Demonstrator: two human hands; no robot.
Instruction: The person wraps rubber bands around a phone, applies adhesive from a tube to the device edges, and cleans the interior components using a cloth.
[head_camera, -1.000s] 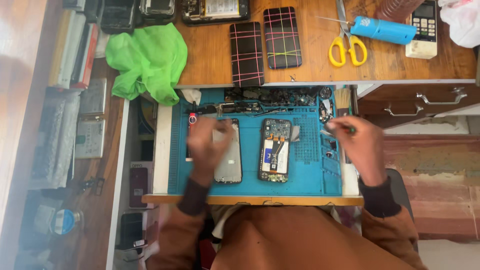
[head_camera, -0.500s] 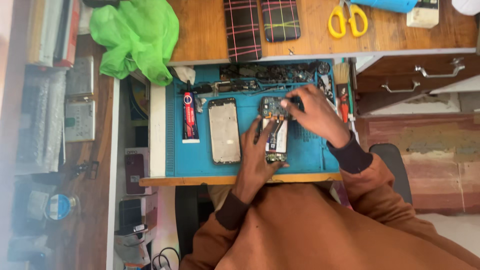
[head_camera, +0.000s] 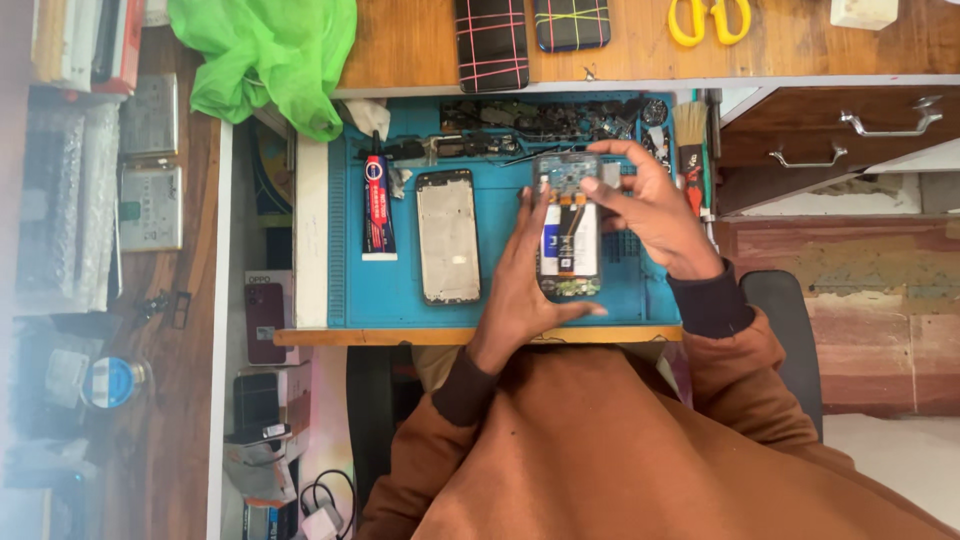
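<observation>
An opened phone (head_camera: 568, 235) with its insides showing lies on a blue work mat (head_camera: 400, 290). My left hand (head_camera: 525, 275) grips it along its left and lower edge. My right hand (head_camera: 640, 200) holds the phone's top end, fingers bent over the upper corner. To the left on the mat lies a separate phone frame (head_camera: 447, 235), untouched, with a red and blue glue tube (head_camera: 377, 200) beside it.
Small phone parts (head_camera: 540, 115) crowd the mat's far edge, with a brush (head_camera: 690, 135) at the right. Behind on the wooden desk are two taped phones (head_camera: 490, 40), yellow scissors (head_camera: 708, 18) and a green cloth (head_camera: 270, 55). Drawers (head_camera: 840, 135) stand to the right, shelves with boxes to the left.
My left hand moved off the phone frame to the opened phone. My right hand came from the mat's right edge to the phone's top. The camera view shifted lower.
</observation>
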